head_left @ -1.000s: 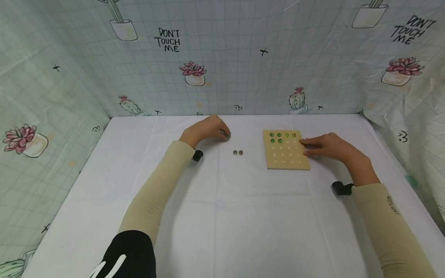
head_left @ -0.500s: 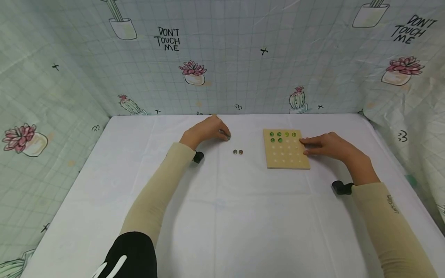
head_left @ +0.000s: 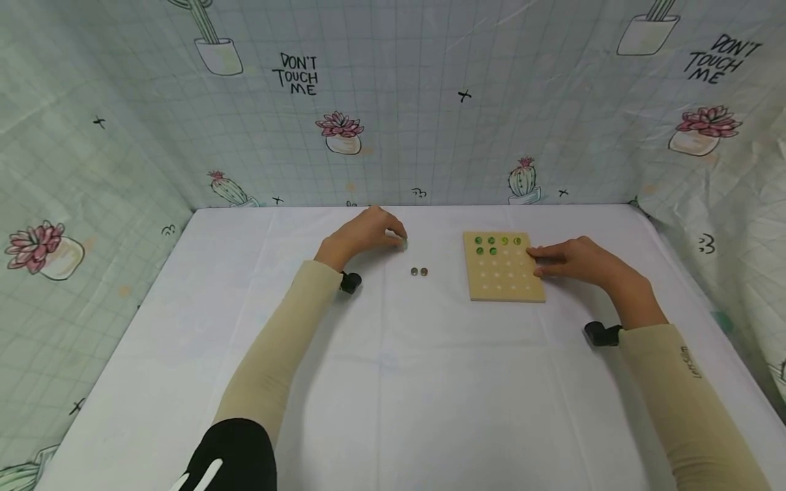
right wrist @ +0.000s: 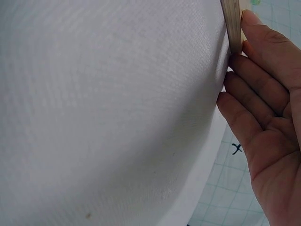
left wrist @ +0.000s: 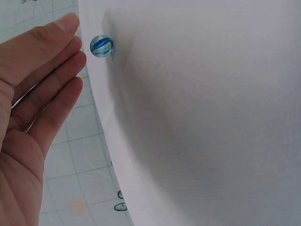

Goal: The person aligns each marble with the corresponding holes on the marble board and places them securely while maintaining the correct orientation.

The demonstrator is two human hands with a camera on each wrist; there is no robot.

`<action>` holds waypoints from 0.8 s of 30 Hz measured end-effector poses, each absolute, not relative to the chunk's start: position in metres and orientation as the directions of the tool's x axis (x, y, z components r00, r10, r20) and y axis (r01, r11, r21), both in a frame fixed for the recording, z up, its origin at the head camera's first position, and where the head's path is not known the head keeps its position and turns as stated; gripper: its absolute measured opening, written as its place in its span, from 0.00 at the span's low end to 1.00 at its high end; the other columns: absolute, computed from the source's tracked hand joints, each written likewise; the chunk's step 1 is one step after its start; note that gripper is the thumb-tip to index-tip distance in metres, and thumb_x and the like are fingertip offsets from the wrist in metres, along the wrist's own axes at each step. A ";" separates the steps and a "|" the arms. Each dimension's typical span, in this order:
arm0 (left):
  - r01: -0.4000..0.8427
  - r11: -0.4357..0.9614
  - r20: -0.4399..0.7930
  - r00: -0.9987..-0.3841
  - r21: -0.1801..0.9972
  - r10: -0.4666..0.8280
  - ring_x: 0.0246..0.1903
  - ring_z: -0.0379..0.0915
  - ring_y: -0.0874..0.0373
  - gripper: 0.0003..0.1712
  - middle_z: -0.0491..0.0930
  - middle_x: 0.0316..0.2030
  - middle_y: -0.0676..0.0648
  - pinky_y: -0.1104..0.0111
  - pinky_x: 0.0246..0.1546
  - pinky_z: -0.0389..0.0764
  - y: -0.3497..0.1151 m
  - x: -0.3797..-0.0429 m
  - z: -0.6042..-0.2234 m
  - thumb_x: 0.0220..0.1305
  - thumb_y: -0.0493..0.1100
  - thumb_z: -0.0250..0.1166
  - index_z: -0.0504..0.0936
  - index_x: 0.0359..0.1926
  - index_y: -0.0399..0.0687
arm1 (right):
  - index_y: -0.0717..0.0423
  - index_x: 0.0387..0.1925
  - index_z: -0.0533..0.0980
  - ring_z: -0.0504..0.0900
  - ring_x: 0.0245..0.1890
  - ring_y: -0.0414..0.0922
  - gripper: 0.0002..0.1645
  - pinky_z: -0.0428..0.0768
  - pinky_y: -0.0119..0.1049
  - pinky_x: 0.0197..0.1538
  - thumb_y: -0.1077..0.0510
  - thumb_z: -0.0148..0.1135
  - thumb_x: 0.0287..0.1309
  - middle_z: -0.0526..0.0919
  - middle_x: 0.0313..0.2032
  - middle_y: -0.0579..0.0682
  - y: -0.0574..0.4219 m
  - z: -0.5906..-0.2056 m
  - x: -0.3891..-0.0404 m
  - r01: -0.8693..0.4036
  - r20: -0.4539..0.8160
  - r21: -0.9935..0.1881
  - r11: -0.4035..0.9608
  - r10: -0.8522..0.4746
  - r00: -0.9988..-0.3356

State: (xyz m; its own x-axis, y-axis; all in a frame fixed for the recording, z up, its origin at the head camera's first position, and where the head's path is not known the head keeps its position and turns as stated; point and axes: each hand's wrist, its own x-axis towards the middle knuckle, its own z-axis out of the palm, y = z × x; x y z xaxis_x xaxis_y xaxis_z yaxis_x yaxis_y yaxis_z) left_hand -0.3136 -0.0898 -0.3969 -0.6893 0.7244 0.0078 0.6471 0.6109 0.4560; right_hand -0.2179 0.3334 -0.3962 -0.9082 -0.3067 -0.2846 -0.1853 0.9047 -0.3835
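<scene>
In the left wrist view a clear glass marble [left wrist: 101, 46] with blue swirls lies just past the fingertips of my left hand [left wrist: 44, 80], a thin gap showing between them. From the head view, this left hand [head_left: 368, 235] reaches low over the far part of the table, fingers bent down around the marble. My right hand [head_left: 571, 260] rests at the right edge of a square wooden board [head_left: 503, 290]; its fairly straight thumb and index finger touch that edge. Rows of round hollows cover the board, and several green marbles [head_left: 492, 241] sit in the two far rows.
Two brownish marbles [head_left: 419, 271] lie side by side on the white tablecloth [head_left: 393, 382], between the left hand and the board. A plant-print curtain [head_left: 405, 102] stands behind the table and along its sides. Black cameras [head_left: 351, 282] sit at both wrists.
Hardly anything differs. The head view has tilted slightly; the left fingers stay by their marble, the right hand stays at the board's edge, and the board holds the same marbles.
</scene>
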 end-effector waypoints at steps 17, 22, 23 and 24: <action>0.655 0.593 0.126 -0.714 0.468 0.689 0.53 0.82 0.54 0.10 0.88 0.47 0.46 0.64 0.57 0.81 -0.090 -0.305 -0.389 0.64 0.39 0.73 0.91 0.46 0.43 | 0.49 0.70 0.72 0.65 0.69 0.68 0.39 0.66 0.67 0.66 0.38 0.68 0.62 0.71 0.67 0.61 0.332 -0.397 -0.217 -0.183 -0.286 -0.369 0.911 -0.299 -0.910; 0.660 0.579 0.142 -0.709 0.478 0.691 0.53 0.82 0.53 0.10 0.88 0.47 0.45 0.62 0.57 0.81 -0.089 -0.304 -0.389 0.64 0.39 0.72 0.91 0.46 0.42 | 0.49 0.69 0.72 0.66 0.69 0.68 0.39 0.67 0.67 0.66 0.38 0.68 0.62 0.71 0.67 0.61 0.333 -0.396 -0.217 -0.192 -0.278 -0.368 0.910 -0.305 -0.911; 0.662 0.575 0.145 -0.707 0.481 0.692 0.53 0.83 0.53 0.10 0.88 0.47 0.45 0.61 0.57 0.81 -0.089 -0.304 -0.390 0.64 0.38 0.72 0.90 0.46 0.42 | 0.49 0.69 0.72 0.66 0.69 0.68 0.39 0.66 0.67 0.66 0.39 0.68 0.63 0.71 0.67 0.61 0.332 -0.396 -0.217 -0.192 -0.280 -0.368 0.910 -0.305 -0.910; 0.663 0.571 0.151 -0.706 0.483 0.692 0.52 0.83 0.53 0.10 0.88 0.47 0.45 0.61 0.57 0.81 -0.089 -0.304 -0.390 0.64 0.38 0.72 0.90 0.46 0.42 | 0.49 0.69 0.72 0.66 0.69 0.68 0.38 0.66 0.67 0.67 0.39 0.68 0.63 0.71 0.67 0.61 0.332 -0.396 -0.218 -0.193 -0.280 -0.365 0.911 -0.305 -0.910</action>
State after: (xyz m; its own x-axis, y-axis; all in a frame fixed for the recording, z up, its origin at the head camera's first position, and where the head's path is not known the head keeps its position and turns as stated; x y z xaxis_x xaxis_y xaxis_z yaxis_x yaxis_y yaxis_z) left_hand -0.3040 -0.0886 -0.3901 -0.7060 0.6918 0.1514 0.6634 0.5713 0.4832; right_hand -0.2176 0.3324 -0.3956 -0.9101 -0.3055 -0.2799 -0.1933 0.9106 -0.3652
